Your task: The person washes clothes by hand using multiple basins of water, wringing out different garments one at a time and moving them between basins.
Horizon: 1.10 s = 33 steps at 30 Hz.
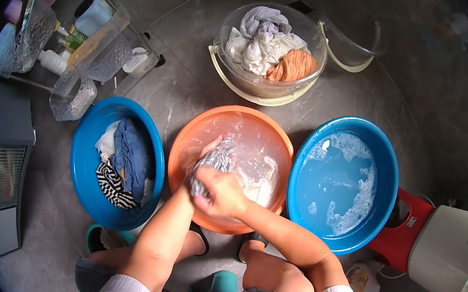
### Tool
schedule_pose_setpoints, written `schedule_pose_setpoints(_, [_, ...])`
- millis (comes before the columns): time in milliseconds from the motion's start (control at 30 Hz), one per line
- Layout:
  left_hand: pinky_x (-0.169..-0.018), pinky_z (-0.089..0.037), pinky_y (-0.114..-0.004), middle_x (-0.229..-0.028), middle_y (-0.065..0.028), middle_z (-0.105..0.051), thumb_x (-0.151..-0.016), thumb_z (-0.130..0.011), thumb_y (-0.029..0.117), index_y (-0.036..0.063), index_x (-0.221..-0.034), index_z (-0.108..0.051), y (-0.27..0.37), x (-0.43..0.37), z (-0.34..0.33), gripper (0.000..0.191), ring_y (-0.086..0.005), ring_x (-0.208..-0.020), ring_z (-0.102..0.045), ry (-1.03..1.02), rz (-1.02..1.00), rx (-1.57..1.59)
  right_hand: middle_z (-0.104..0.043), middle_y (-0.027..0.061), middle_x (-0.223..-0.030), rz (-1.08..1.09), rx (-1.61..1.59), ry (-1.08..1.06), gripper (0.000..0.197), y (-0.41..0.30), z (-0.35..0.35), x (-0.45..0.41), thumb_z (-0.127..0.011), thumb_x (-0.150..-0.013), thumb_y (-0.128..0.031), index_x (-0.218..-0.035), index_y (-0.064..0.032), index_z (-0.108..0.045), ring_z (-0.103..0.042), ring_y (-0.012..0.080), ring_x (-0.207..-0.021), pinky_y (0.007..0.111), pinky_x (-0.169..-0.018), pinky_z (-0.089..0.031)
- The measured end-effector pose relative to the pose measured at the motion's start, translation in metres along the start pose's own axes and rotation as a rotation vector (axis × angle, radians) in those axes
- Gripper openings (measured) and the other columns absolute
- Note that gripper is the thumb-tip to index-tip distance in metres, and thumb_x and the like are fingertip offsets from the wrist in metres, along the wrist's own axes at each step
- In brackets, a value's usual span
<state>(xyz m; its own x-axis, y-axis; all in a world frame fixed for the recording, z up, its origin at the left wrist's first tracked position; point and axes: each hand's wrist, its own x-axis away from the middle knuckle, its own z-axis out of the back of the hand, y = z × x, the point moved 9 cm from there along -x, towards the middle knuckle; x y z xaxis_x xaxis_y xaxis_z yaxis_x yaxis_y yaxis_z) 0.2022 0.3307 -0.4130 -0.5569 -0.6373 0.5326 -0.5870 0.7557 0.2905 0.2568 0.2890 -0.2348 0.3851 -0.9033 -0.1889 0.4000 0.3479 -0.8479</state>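
Both my hands hold a wet grey-and-white patterned cloth (pixel 219 156) over an orange plastic basin (pixel 183 132) of cloudy water. My left hand (pixel 210 146) is beneath the cloth, mostly covered by it, with some fingers showing at its sides. Nearer my body, my right hand (pixel 223 190) is closed around the cloth's lower part. A white cloth (pixel 260 188) lies partly under the water at the basin's right side. How far the patterned cloth reaches below my hands is hidden.
A blue basin (pixel 77 170) on the left holds dark blue clothing (pixel 130 151) and striped fabric (pixel 113 186). Another blue basin (pixel 390 178) contains sudsy water. Beyond, a clear bucket (pixel 226 64) holds laundry. A red stool (pixel 398 249), white appliance (pixel 444 250) and bottle rack (pixel 18 79) flank the area.
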Motion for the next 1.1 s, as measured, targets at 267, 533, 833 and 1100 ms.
schedule_pose_setpoints(267, [-0.110, -0.077, -0.048, -0.133, -0.0111, -0.094, -0.140, -0.052, 0.047, 0.0045, -0.147, -0.086, 0.019, 0.008, 0.084, 0.055, -0.0284, -0.120, -0.091, 0.242, -0.029, 0.089, -0.092, 0.0246, -0.104, -0.409, 0.383, 0.030, 0.035, 0.122, 0.007, -0.026, -0.084, -0.116, -0.047, -0.128, -0.0146, -0.083, -0.092, 0.0517, -0.097, 0.069, -0.091, -0.073])
schedule_pose_setpoints(533, [-0.120, -0.074, -0.045, -0.179, -0.0123, -0.075, -0.133, -0.083, 0.041, 0.0294, -0.192, -0.062, 0.038, 0.015, 0.043, 0.063, -0.0256, -0.142, -0.086, 0.352, -0.187, -0.235, -0.089, 0.0269, -0.134, -0.610, -0.179, 0.340, 0.038, 0.193, 0.007, 0.019, -0.091, -0.108, -0.008, -0.146, -0.0088, -0.088, -0.088, 0.0498, -0.128, 0.062, -0.116, -0.070])
schedule_pose_setpoints(833, [-0.126, -0.070, -0.048, -0.150, -0.0127, -0.092, -0.136, -0.070, 0.041, 0.0079, -0.156, -0.088, 0.040, -0.001, 0.070, 0.043, -0.0319, -0.134, -0.087, -0.181, -0.261, -0.106, -0.088, 0.0193, -0.108, 0.011, 0.273, 0.021, 0.041, 0.014, -0.009, -0.022, -0.086, -0.122, -0.054, -0.123, -0.0138, -0.080, -0.090, 0.0476, -0.094, 0.060, -0.079, -0.072])
schedule_pose_setpoints(1100, [-0.105, -0.073, -0.067, -0.174, -0.0081, -0.076, -0.130, -0.081, 0.055, 0.0276, -0.187, -0.055, -0.017, 0.000, 0.042, 0.069, -0.0329, -0.148, -0.082, 0.420, 0.054, -0.248, -0.086, 0.0161, -0.119, -0.509, 0.643, 0.350, 0.030, 0.184, 0.083, 0.034, -0.093, -0.117, -0.044, -0.125, -0.0175, -0.081, -0.086, 0.0463, -0.117, 0.066, -0.106, -0.065])
